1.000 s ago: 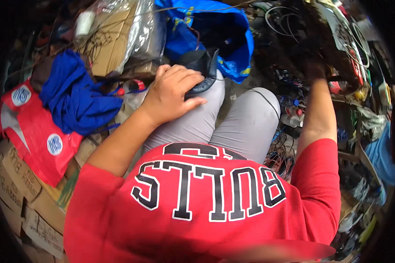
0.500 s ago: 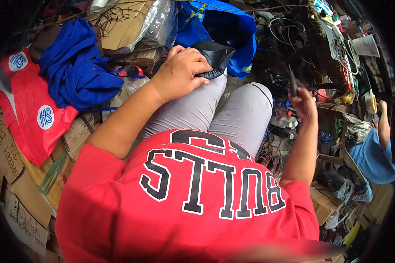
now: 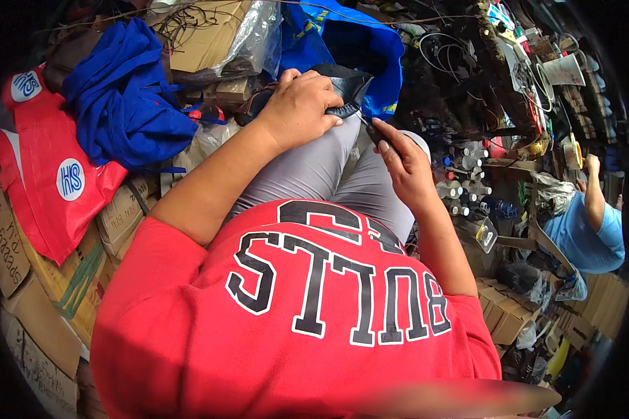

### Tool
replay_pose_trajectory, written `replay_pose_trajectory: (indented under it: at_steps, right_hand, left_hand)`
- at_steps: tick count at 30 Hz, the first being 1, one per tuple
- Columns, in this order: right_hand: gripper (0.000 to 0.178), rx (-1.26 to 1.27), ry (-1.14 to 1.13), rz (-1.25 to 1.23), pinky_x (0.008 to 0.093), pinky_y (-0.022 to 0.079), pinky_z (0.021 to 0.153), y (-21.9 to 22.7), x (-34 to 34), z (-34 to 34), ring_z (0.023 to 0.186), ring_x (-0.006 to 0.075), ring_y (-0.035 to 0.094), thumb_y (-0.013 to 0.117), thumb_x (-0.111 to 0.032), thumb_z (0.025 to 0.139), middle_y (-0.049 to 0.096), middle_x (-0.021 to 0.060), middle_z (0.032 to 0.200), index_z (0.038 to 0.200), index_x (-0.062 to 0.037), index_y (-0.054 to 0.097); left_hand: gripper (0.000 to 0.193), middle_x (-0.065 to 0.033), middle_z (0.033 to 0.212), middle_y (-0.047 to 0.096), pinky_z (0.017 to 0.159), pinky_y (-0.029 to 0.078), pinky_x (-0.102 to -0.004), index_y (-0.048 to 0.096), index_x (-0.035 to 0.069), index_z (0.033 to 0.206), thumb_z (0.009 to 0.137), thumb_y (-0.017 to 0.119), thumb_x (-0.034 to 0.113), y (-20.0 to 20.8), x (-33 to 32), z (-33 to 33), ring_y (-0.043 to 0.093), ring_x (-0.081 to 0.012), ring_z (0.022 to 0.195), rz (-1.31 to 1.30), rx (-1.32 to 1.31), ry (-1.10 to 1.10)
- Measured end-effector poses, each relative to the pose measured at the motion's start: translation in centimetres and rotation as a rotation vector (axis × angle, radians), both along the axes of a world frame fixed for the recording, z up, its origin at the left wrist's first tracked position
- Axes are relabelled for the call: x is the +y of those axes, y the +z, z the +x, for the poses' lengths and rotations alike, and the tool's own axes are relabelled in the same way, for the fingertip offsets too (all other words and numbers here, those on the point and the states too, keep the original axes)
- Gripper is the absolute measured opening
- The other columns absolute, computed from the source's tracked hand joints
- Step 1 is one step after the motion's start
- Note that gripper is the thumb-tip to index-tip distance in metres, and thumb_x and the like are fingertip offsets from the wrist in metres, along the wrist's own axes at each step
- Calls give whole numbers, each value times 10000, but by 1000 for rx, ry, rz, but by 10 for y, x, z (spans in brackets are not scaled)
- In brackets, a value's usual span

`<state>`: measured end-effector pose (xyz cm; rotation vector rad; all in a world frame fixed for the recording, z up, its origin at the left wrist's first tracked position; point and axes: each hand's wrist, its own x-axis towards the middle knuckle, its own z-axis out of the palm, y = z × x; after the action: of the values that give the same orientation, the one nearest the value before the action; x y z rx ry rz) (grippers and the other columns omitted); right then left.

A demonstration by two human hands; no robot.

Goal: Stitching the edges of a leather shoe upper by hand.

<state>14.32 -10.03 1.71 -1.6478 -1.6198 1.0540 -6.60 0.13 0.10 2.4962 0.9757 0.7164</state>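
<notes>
A black leather piece [image 3: 349, 85], possibly part of a shoe, lies over my left knee, with a stitched or ridged lower edge. My left hand [image 3: 300, 108] is closed on its left side, fingers over the top and thumb along the near edge. The palm hides much of it. Just to the right, my right hand [image 3: 405, 164] grips a dark-handled pointed tool [image 3: 391, 136]. Its thin tip points up and left, close to the leather's lower right edge; whether it touches, I cannot tell.
Beyond my knees gapes a blue bag [image 3: 384, 70]. To the left are blue cloth [image 3: 129, 105], a red bag [image 3: 56, 174] and cardboard boxes [image 3: 49, 300]. Several bottles [image 3: 461, 188] stand right of my knee. Another person in a blue shirt [image 3: 587, 234] is at far right.
My right hand has swung in from the right with the pointed tool, bringing it over my knees beside the leather. My left hand keeps its hold.
</notes>
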Motion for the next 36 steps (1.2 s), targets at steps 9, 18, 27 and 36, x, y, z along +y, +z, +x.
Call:
replay_pose_trajectory:
  at_steps: [9,18,27,36]
  right_hand:
    - [322,-124,34,93,301,449,742,-4,10,-11,822,236,583,536,-137,889,598,133,929,1208,-92,557]
    - [306,-73,32,113,288,455,716,-6,14,-8,795,213,589,543,-131,886,605,134,929,1186,-76,570]
    - [299,-99,49,108,301,458,715,-5,15,-8,793,241,595,540,-136,884,607,145,926,1176,-81,575]
    - [313,-176,40,272,359,472,721,-14,15,-23,825,317,599,540,-113,863,602,166,958,1175,-97,558]
  left_hand:
    - [219,-29,844,587,871,331,-362,683,79,851,685,693,222,0,3,-7,536,-200,890,-7,-2,0]
    - [225,-26,844,590,865,333,-357,687,80,853,682,694,227,-2,6,-6,537,-197,890,-5,-3,1]
    - [220,-24,843,590,860,334,-357,681,87,851,674,699,216,-3,8,-4,539,-195,888,-10,4,-8]
    - [237,-25,846,588,863,336,-370,670,87,862,675,704,228,-2,12,-5,539,-198,911,-11,47,-30]
